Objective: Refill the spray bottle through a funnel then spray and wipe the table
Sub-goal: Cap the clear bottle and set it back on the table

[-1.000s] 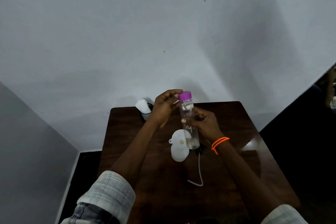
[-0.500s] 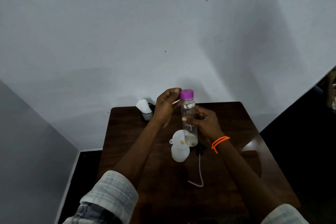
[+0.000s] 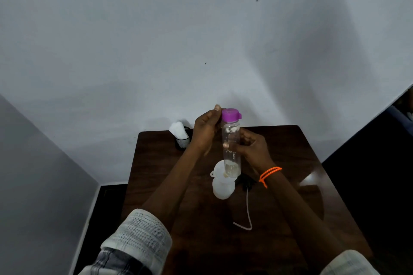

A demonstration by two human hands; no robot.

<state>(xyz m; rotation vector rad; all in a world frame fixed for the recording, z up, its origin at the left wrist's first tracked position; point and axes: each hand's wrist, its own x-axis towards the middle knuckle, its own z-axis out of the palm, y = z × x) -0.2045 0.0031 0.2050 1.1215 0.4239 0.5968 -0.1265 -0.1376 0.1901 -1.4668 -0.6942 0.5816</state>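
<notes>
The clear bottle (image 3: 231, 147) with its purple cap (image 3: 230, 115) looks light, since only a little liquid sits at the bottom; its smooth plastic wall is likely slippery, so mid-body is the sound place to take it. The right hand (image 3: 252, 147) grasps it there, upright, just above the white funnel (image 3: 220, 168) seated in the spray bottle (image 3: 222, 187) on the table (image 3: 279, 207). The left hand (image 3: 204, 129) has its fingertips at the cap, seemingly pinching it, though the dim view leaves that unsure
</notes>
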